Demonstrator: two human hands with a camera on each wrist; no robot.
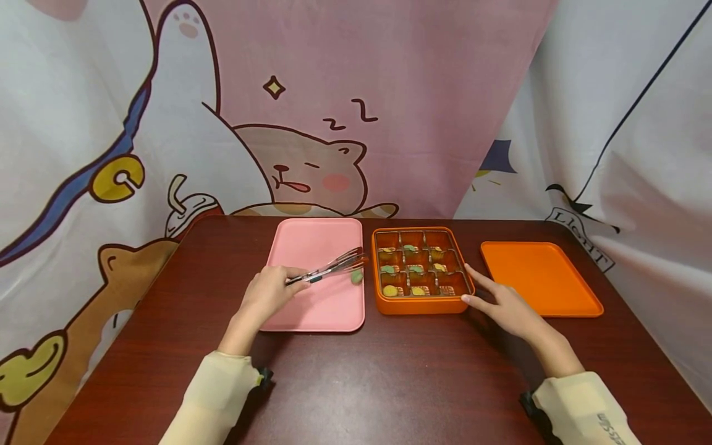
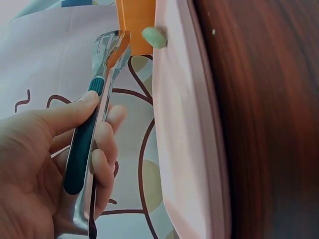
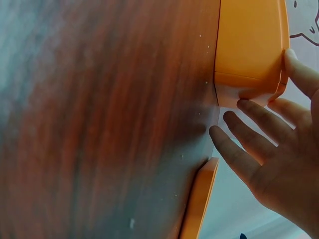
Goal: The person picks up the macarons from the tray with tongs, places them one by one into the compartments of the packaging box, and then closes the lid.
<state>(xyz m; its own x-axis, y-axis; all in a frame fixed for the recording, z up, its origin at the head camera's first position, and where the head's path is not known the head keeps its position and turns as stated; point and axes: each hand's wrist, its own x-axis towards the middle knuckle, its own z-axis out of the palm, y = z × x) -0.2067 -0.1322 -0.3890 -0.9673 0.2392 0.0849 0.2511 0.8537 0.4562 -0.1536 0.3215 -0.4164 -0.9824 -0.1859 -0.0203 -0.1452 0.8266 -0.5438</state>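
Note:
My left hand (image 1: 271,290) grips a pair of metal tongs (image 2: 85,144) with dark green handle inserts, thumb on one arm and fingers round the other. Their tips stand slightly apart with nothing between them. In the head view they reach over the right side of a pink tray (image 1: 317,309). One small green rounded piece (image 2: 155,37) lies at that tray's right edge, close to the tips. The right hand (image 1: 503,307) touches an orange box (image 1: 423,306) at its right front corner, fingers straight and spread, thumb against the rim (image 3: 285,64).
Inside the box a clear divider (image 1: 424,250) forms several compartments holding small yellow and green pieces (image 1: 390,290). To its right lies a flat orange lid or tray (image 1: 542,278). The dark wooden table (image 1: 384,383) meets a cartoon-printed curtain (image 1: 417,111) behind.

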